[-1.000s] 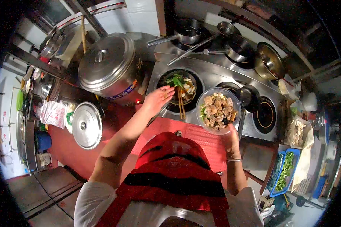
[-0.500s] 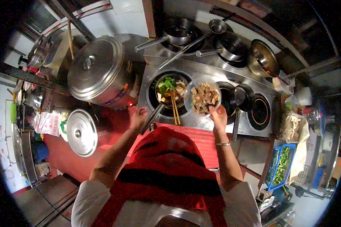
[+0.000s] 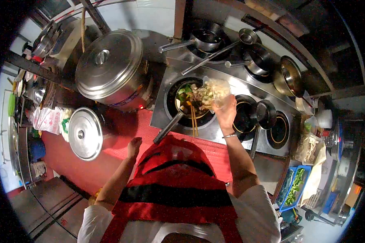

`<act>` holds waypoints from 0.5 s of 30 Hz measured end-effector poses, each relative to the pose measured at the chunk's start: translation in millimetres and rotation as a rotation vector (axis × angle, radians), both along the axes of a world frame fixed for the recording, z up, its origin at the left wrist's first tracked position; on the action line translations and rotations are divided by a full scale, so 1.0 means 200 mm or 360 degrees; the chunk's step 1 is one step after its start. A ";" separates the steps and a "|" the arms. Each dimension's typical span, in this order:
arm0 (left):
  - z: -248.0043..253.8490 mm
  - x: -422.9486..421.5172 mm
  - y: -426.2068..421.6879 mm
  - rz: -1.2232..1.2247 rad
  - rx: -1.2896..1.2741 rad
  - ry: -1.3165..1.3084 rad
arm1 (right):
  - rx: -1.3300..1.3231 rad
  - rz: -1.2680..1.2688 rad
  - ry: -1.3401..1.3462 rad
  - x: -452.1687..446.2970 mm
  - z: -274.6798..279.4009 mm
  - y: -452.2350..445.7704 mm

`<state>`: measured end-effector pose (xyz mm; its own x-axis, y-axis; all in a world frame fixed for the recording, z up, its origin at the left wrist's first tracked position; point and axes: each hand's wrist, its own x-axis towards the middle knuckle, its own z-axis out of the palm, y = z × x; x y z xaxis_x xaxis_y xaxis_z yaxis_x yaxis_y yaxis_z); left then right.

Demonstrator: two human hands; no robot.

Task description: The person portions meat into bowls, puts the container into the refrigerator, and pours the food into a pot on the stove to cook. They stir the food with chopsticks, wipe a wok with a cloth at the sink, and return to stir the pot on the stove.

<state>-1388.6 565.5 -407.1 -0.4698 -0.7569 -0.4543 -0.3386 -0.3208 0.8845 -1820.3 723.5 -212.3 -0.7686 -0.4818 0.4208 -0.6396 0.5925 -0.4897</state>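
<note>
My right hand [image 3: 226, 112] grips a clear plastic bowl [image 3: 222, 90], tipped to the left. Chopped meat pieces [image 3: 202, 94] slide from it into the saucepan [image 3: 177, 107] on the left front burner. Green leaves [image 3: 185, 90] and pale slices lie in that pan, and a pair of wooden chopsticks [image 3: 194, 121] leans over its near rim. The pan's long handle [image 3: 169, 127] points toward me. My left hand [image 3: 135, 146] hangs left of that handle, apart from it, with its fingers curled in and nothing visible in them.
A large lidded stockpot [image 3: 109, 67] stands left of the stove. More pans [image 3: 266, 114] and a long-handled ladle [image 3: 247, 36] rest on the cooktop. A round metal lid [image 3: 85, 133] is at left. A blue basket [image 3: 295, 188] of green vegetables sits at right.
My right hand has tipped the bowl leftward, and its meat now falls into the pan. My left hand has drawn back toward me, away from the pan handle, its fingers now curled.
</note>
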 end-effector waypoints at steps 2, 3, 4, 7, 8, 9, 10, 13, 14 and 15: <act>-0.03 0.03 -0.01 0.0001 0.0010 0.0026 | 0.0010 0.0027 -0.0005 0.02 0.03 -0.02; 0.04 0.01 -0.01 -0.0015 -0.0048 -0.0039 | 0.0035 0.0026 0.0012 0.03 0.04 -0.03; 0.12 0.00 0.00 -0.0030 -0.0106 -0.0103 | 0.0061 0.0025 0.0030 0.03 0.05 -0.03; 0.14 0.00 -0.05 -0.0153 -0.0203 -0.0280 | 0.0116 0.0105 0.0124 0.06 0.11 -0.05; 0.12 0.00 -0.06 -0.0206 -0.0224 -0.0333 | 0.0128 0.0145 0.0166 0.07 0.14 -0.05; 0.10 0.00 -0.06 -0.0212 -0.0216 -0.0359 | 0.0162 0.0186 0.0168 0.09 0.16 -0.06; 0.08 -0.01 -0.06 -0.0219 -0.0208 -0.0384 | 0.0195 0.0226 0.0172 0.11 0.19 -0.06; 0.19 -0.14 0.01 -0.0096 -0.0300 -0.0785 | 0.0231 0.0288 0.0168 0.12 0.22 -0.07; 0.19 -0.14 0.00 -0.0122 -0.0287 -0.0737 | 0.0233 0.0300 0.0161 0.12 0.23 -0.07; 0.16 -0.12 0.00 -0.0147 -0.0273 -0.0689 | 0.0244 0.0315 0.0175 0.13 0.24 -0.07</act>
<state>-1412.3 564.9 -376.0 -0.3338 -0.8020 -0.4953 -0.7082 -0.1334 0.6933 -1794.7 708.6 -164.2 -0.6071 -0.6824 0.4072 -0.7945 0.5127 -0.3254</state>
